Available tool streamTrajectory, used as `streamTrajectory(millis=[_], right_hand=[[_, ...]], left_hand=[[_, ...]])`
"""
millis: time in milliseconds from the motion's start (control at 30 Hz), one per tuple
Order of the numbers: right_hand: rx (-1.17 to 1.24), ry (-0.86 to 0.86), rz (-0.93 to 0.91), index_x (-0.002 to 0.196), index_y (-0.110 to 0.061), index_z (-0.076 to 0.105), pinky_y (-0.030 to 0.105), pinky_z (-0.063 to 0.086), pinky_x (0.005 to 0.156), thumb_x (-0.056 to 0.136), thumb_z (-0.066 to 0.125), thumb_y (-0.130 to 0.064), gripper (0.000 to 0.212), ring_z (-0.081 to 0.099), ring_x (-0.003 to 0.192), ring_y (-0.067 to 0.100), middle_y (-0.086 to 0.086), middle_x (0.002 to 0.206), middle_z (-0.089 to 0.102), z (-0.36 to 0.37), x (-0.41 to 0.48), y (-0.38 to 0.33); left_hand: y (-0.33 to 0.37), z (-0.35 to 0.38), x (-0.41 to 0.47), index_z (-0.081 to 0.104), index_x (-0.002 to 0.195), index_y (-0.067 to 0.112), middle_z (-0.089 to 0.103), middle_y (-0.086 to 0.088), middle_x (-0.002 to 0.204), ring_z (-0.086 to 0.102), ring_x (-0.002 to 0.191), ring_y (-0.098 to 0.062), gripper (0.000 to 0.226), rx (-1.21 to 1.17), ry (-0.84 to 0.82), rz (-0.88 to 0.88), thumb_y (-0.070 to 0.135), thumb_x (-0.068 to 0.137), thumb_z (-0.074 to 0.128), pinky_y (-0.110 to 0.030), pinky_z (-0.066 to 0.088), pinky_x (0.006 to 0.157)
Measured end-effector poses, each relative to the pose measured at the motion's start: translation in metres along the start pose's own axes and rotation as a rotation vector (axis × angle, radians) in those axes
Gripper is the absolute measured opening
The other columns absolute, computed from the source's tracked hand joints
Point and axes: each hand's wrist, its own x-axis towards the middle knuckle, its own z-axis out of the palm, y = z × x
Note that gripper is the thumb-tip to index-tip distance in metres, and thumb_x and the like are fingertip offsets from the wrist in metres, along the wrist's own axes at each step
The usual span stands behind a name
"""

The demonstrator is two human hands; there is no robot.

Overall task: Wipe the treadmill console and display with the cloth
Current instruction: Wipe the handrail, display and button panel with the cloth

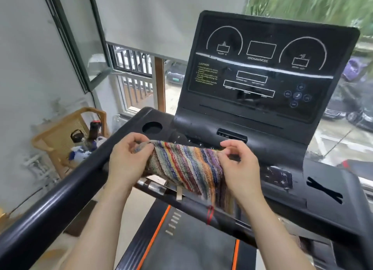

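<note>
Striped multicolour terry cloth [187,167], bunched; L grip [129,160] + R grip [240,169] pinch edges

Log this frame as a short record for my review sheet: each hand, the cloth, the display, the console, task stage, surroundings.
left hand: pinches the upper left edge of the striped cloth
right hand: pinches the cloth's upper right edge
cloth: spread between both hands, low in front of the console; contact unclear
display: dark, tilted back, untouched
console: black, round cup holder at left
stage: cloth being readied, apparently
surroundings: chair holding bottles, beyond the handrail
</note>
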Motion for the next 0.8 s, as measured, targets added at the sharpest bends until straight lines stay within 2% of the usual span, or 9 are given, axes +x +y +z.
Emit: streamTrajectory(millis=[167, 267, 333, 400, 500, 600, 667, 733, 800], right_hand=[[-0.236, 0.099, -0.086, 0.087, -0.019, 0.065, 0.022, 0.043, 0.073, 0.088, 0.06, -0.003, 0.016, 0.057, 0.081, 0.013, 0.0, 0.088, 0.062, 0.064, 0.074, 0.022], [-0.619, 0.098, -0.216, 0.095, -0.014, 0.067, 0.031, 0.043, 0.079, 0.089, 0.057, -0.008, 0.014, 0.055, 0.094, 0.023, 0.005, 0.101, 0.061, 0.107, 0.101, 0.049], [-0.819, -0.125, -0.272, 0.108, -0.009, 0.068, 0.042, 0.049, 0.087, 0.087, 0.049, -0.014, 0.029, 0.055, 0.11, 0.032, 0.011, 0.118, 0.061, 0.135, 0.102, 0.074], [-0.912, -0.41, -0.249, 0.124, -0.004, 0.062, 0.044, 0.048, 0.099, 0.086, 0.041, -0.023, 0.047, 0.05, 0.127, 0.034, 0.015, 0.135, 0.056, 0.157, 0.091, 0.096], [-1.035, -0.559, -0.211, 0.133, -0.001, 0.055, 0.042, 0.046, 0.103, 0.087, 0.035, -0.029, 0.057, 0.047, 0.133, 0.029, 0.014, 0.142, 0.05, 0.166, 0.086, 0.112], [-1.09, -0.621, -0.255, 0.15, -0.012, 0.032, 0.042, 0.02, 0.118, 0.099, 0.023, -0.035, 0.056, 0.02, 0.147, 0.018, 0.004, 0.158, 0.026, 0.158, 0.104, 0.109], [-1.097, -0.657, -0.293, 0.154, -0.018, 0.018, 0.044, 0.002, 0.12, 0.102, 0.019, -0.038, 0.056, 0.002, 0.149, 0.011, -0.003, 0.162, 0.011, 0.157, 0.122, 0.105], [-1.075, -0.663, -0.297, 0.155, -0.022, 0.012, 0.043, -0.009, 0.119, 0.103, 0.016, -0.04, 0.055, -0.007, 0.148, 0.006, -0.007, 0.162, 0.004, 0.158, 0.139, 0.105], [-1.042, -0.644, -0.313, 0.155, -0.023, 0.015, 0.04, -0.014, 0.118, 0.103, 0.018, -0.039, 0.054, -0.004, 0.148, 0.005, -0.008, 0.162, 0.008, 0.159, 0.156, 0.108]], left_hand=[[-0.03, 0.027, 0.082, 0.061, 0.086, 0.032, 0.064, 0.009, 0.087, 0.058, 0.087, -0.016, 0.005, 0.188, 0.166, 0.011, 0.027, 0.084, 0.063, -0.033, 0.043, 0.075], [-0.061, 0.046, 0.117, 0.065, 0.103, 0.026, 0.056, -0.003, 0.107, 0.051, 0.102, -0.028, 0.021, 0.549, 0.239, 0.19, 0.02, 0.082, 0.065, -0.045, 0.042, 0.086], [-0.089, 0.068, 0.126, 0.07, 0.108, 0.017, 0.057, -0.011, 0.116, 0.051, 0.107, -0.032, 0.027, 0.633, 0.101, 0.334, 0.017, 0.082, 0.064, -0.047, 0.043, 0.087], [-0.114, 0.091, 0.121, 0.069, 0.114, 0.013, 0.059, -0.014, 0.127, 0.054, 0.117, -0.032, 0.034, 0.673, -0.187, 0.413, 0.024, 0.088, 0.05, -0.044, 0.047, 0.095], [-0.137, 0.107, 0.117, 0.058, 0.131, 0.01, 0.051, -0.014, 0.141, 0.042, 0.135, -0.03, 0.048, 0.8, -0.379, 0.432, 0.029, 0.097, 0.03, -0.048, 0.041, 0.105], [-0.134, 0.107, 0.128, 0.046, 0.142, 0.012, 0.041, -0.009, 0.15, 0.031, 0.143, -0.025, 0.052, 0.818, -0.412, 0.419, 0.031, 0.1, 0.022, -0.048, 0.034, 0.111], [-0.129, 0.112, 0.138, 0.037, 0.147, 0.016, 0.033, -0.005, 0.155, 0.024, 0.146, -0.021, 0.057, 0.853, -0.424, 0.405, 0.036, 0.099, 0.015, -0.046, 0.027, 0.116], [-0.123, 0.122, 0.151, 0.025, 0.152, 0.02, 0.021, -0.001, 0.16, 0.014, 0.148, -0.016, 0.061, 0.877, -0.445, 0.373, 0.039, 0.097, 0.006, -0.041, 0.017, 0.12], [-0.117, 0.134, 0.164, 0.011, 0.155, 0.023, 0.007, 0.002, 0.163, 0.005, 0.149, -0.013, 0.059, 0.876, -0.453, 0.333, 0.04, 0.099, 0.003, -0.037, 0.009, 0.121]])
